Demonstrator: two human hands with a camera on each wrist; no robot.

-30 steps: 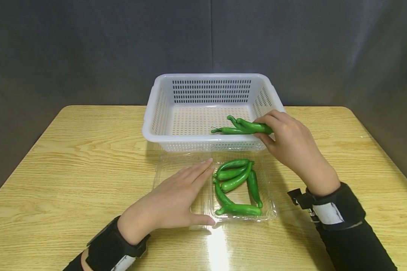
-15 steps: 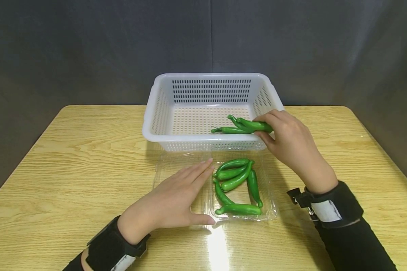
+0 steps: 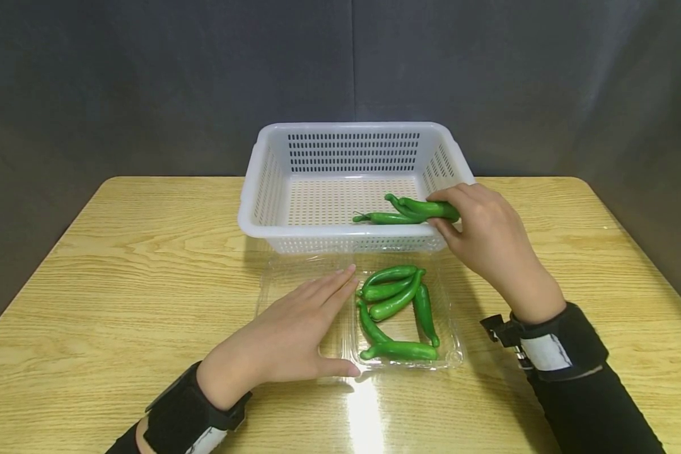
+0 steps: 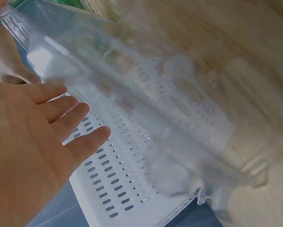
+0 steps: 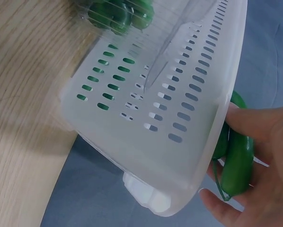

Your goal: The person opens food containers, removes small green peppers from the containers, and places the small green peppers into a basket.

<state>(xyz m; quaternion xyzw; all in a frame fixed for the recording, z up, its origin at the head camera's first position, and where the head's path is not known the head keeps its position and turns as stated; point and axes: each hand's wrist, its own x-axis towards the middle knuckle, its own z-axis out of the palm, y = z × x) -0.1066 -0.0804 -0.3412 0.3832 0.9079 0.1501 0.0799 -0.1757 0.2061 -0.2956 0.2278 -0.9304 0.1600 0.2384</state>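
Note:
My right hand (image 3: 488, 236) is at the front right corner of the white slotted basket (image 3: 340, 231), gripping green chili peppers (image 3: 428, 209) just inside its rim. In the right wrist view the thumb and fingers wrap round a chili pepper (image 5: 238, 161); how many are held cannot be made out. Another chili pepper (image 3: 388, 218) lies beside them in the basket. My left hand (image 3: 295, 334), fingers straight and thumb spread, is over the left half of an opened clear plastic clamshell (image 3: 453, 334). Several chili peppers (image 3: 400, 350) lie in the clamshell's right half.
The basket stands on the wood-grain table (image 3: 147, 252) directly behind the clamshell. A dark grey cloth (image 3: 176, 82) hangs behind the table. In the left wrist view the clear lid (image 4: 132, 90) stands up in front of the basket.
My right hand has shifted very slightly to the right, and the chili peppers in its grip moved with it. The left hand stays where it was.

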